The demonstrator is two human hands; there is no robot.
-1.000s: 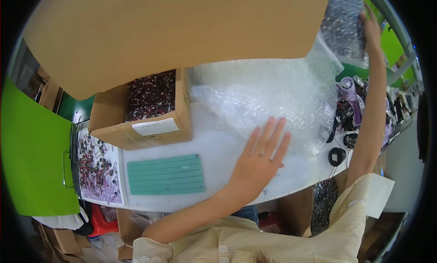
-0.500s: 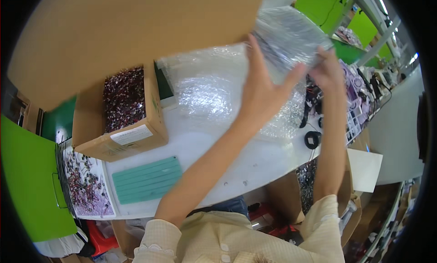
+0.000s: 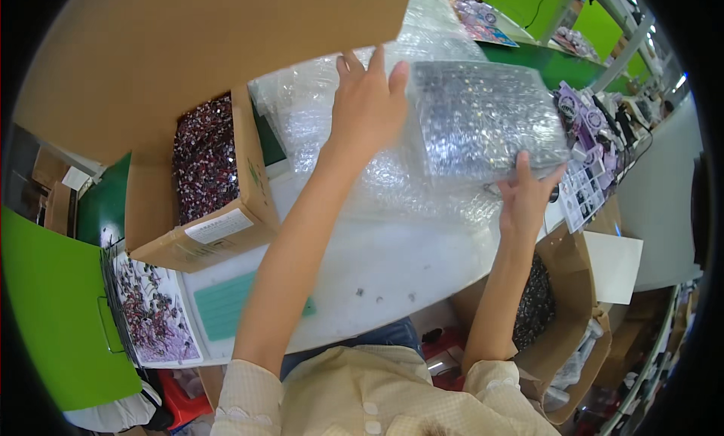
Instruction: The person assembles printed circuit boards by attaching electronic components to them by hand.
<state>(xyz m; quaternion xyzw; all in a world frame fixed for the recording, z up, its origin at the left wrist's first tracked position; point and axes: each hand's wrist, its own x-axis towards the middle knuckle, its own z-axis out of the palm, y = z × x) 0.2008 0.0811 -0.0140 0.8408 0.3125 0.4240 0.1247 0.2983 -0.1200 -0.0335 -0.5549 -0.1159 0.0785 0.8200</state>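
Observation:
A flat pack in bubble wrap point(image 3: 483, 119), with greyish contents showing through, lies over more clear bubble wrap point(image 3: 377, 183) on the white table. My right hand point(image 3: 526, 202) holds its near right edge, fingers on the wrapping. My left hand point(image 3: 367, 108) is open, fingers spread, over the bubble wrap just left of the pack. Its fingertips reach the lower edge of a large brown cardboard panel point(image 3: 226, 36), and I cannot tell whether they touch it.
An open cardboard box point(image 3: 260, 187) of small dark red and silver parts stands at left. Nearby are a green slatted mat point(image 3: 226, 308) and a white tray of wired parts point(image 3: 192, 338). Purple parts point(image 3: 581, 119) lie at right. Below them sits a carton point(image 3: 569, 274) of dark pieces.
The wrapped pack has come down nearer and lies flatter. My left hand has moved left, away from it; my right hand has come lower, to the pack's near edge.

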